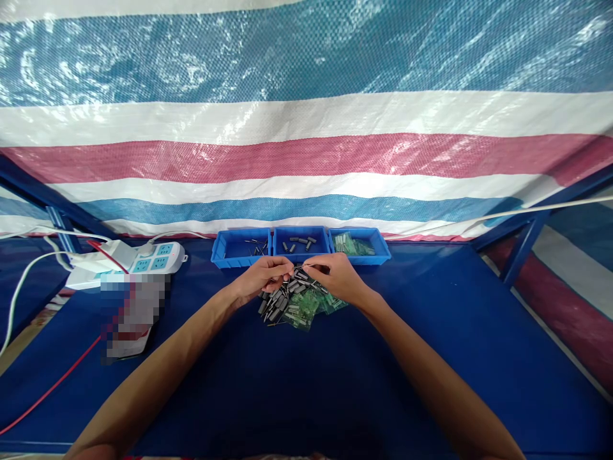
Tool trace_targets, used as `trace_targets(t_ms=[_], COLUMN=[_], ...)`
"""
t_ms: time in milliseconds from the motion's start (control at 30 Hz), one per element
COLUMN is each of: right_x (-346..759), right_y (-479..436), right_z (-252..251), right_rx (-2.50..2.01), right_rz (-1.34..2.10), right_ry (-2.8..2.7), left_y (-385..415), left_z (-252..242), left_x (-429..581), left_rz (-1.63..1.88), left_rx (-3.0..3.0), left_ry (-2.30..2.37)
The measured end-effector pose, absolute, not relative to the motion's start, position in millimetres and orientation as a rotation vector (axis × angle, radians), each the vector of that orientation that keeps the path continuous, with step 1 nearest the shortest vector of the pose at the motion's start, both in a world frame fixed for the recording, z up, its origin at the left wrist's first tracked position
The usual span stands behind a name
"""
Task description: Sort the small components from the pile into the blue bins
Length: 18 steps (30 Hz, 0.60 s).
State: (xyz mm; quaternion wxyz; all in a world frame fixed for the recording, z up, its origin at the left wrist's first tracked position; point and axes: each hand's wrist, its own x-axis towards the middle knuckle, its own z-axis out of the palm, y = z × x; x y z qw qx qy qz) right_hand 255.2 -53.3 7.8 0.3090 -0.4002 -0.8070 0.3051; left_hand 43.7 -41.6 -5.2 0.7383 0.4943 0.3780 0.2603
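- Left hand [266,276], frame centre: fingertips drawn together; cannot tell whether on anything.
- Right hand [335,275], beside it: pinching a thin piece [301,265].
- Pile of small parts [276,305]: just below both in frame.

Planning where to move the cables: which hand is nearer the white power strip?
Left. The left hand is right of the white power strip, apart from it; the right hand is farther right.
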Motion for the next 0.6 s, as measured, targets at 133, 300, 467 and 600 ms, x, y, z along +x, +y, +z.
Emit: trace_targets(t_ms=[133, 300, 467, 600], right_x=[255.1, 255.2, 255.3, 255.4], right_y=[-53.1, -52.9, -53.1, -53.3], right_z=[7.9, 8.7, 9.2, 9.1], right_rx=[-1.060, -1.048, -1.017, -1.012], right_rz=[0.798, 0.785, 0.781, 0.778], right_ry=[-2.140, -2.165, -2.182, -2.191], left_y=[-42.1, -41.4, -40.7, -41.3], left_z=[-3.6, -6.3, -9.5, -9.0], left_x=[44.4, 43.4, 42.0, 41.7], left_rz=[0.564, 0.550, 0.529, 0.525], left_rx=[1.042, 0.994, 0.954, 0.930], left_ry=[0.828, 0.765, 0.733, 0.717])
